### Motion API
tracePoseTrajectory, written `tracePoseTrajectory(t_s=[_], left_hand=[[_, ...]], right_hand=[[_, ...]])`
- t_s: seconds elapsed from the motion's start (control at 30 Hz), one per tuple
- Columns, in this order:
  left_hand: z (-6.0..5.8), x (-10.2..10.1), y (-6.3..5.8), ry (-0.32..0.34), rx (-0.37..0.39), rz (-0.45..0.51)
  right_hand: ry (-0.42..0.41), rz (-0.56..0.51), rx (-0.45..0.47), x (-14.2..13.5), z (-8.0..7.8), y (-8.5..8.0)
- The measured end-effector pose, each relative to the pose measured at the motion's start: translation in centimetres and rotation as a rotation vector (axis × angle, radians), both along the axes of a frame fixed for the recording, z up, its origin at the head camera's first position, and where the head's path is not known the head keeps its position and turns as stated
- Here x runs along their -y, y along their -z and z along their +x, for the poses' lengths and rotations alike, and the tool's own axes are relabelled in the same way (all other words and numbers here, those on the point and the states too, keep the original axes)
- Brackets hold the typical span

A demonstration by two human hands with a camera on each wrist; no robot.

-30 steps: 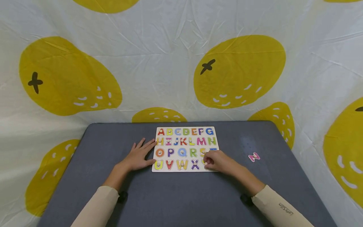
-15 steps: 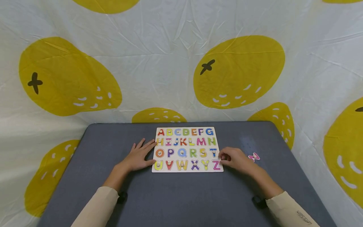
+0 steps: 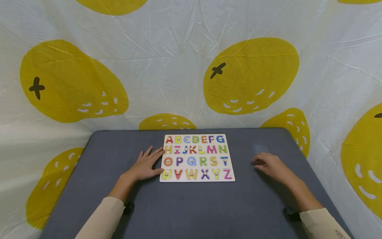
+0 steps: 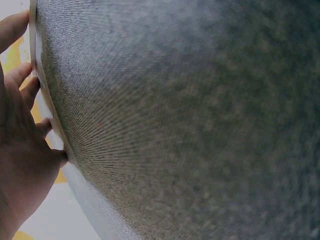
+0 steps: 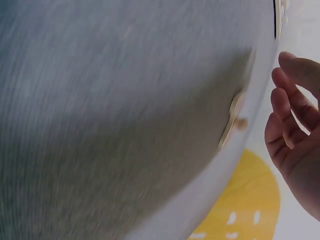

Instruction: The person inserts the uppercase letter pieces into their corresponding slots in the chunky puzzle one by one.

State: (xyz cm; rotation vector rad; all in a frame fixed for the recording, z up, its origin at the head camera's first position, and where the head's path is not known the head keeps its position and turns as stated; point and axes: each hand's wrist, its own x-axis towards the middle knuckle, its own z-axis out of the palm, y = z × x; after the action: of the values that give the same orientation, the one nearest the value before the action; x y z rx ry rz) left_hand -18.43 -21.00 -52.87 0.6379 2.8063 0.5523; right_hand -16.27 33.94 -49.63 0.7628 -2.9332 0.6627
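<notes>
The alphabet puzzle board (image 3: 198, 168) lies flat on the dark grey table, with knobbed letters in its rows. Its pink Z (image 3: 227, 174) at the lower right corner shows no knob. My left hand (image 3: 146, 166) is spread at the board's left edge, fingertips and thumb touching it. To the right of the board, my right hand (image 3: 271, 166) hovers over the table, fingers loosely bent and holding nothing. Beneath it, the right wrist view shows the loose letter piece (image 5: 232, 120) edge-on with its round knob, apart from the fingers. In the head view the hand hides that piece.
The dark grey table (image 3: 191, 212) ends at a back edge a little beyond the board. Behind it hangs a pale cloth (image 3: 167, 76) printed with large yellow fruit shapes.
My right hand has moved right, from the board's lower right corner to over the loose pink Z piece, uncovering the T, Y and Z places. My left hand has stayed put.
</notes>
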Motion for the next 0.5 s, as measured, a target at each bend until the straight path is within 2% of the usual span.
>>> tracePoseTrajectory(t_s=[0.27,0.5], left_hand=[[0.1,0.0,0.0,0.0,0.005,-0.003],[0.1,0.0,-0.2,0.0,0.003,-0.005]], right_hand=[[0.048,0.033,0.073,-2.9,0.2,0.1],[0.044,0.026,0.031,-4.0,0.1,0.8]])
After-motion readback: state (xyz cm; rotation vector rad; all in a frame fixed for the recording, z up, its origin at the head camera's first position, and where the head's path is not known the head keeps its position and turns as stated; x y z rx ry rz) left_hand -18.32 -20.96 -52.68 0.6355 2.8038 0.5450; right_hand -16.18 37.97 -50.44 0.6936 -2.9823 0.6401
